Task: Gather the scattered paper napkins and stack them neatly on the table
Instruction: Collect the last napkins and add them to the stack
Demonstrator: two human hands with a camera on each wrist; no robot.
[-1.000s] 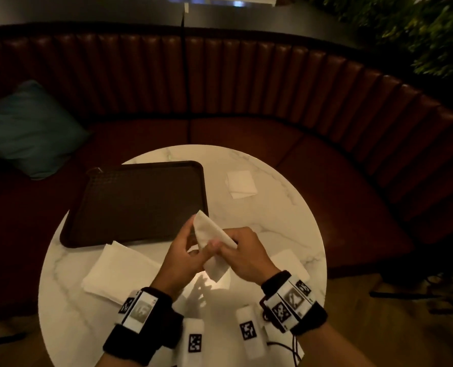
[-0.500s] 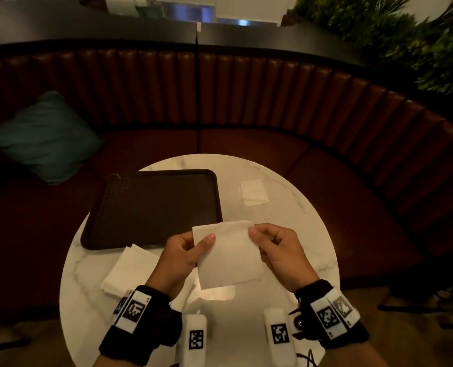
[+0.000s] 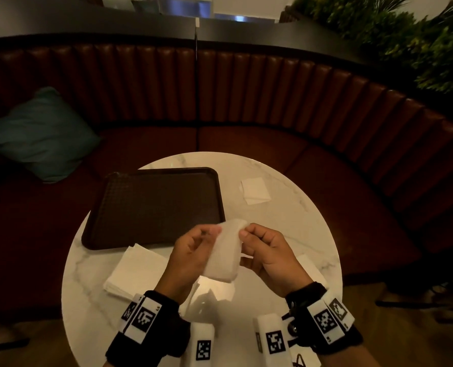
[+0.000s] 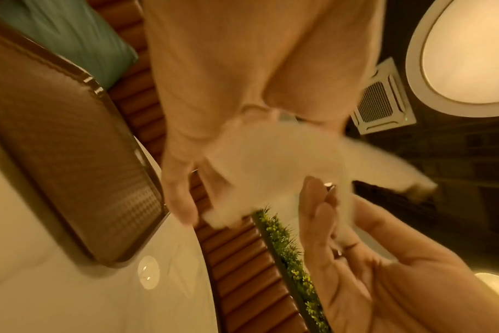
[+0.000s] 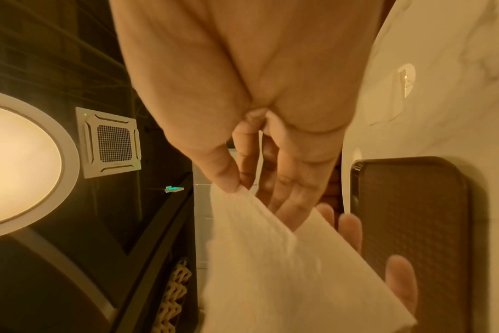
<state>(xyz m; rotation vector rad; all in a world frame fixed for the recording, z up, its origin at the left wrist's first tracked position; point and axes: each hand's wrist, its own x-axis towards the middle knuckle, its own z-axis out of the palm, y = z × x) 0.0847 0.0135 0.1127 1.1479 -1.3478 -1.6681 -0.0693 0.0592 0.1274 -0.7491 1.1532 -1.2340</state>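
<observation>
A: Round marble desk [image 3: 294,234], booth behind. Where is the napkin [image 3: 225,252]?
B: Above the desk, its top corners pinched by left hand [image 3: 191,252] and right hand [image 3: 267,250].
A: Handling?
B: Likely light, limp, tearable; hold edges gently. Stack [image 3: 135,271] lies beside the tray [image 3: 154,205].

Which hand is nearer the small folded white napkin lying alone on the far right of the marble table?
Right. The right hand is nearer the small folded white napkin, though apart from it. The left hand sits farther left, by the dark brown tray. Both pinch another napkin.
</observation>
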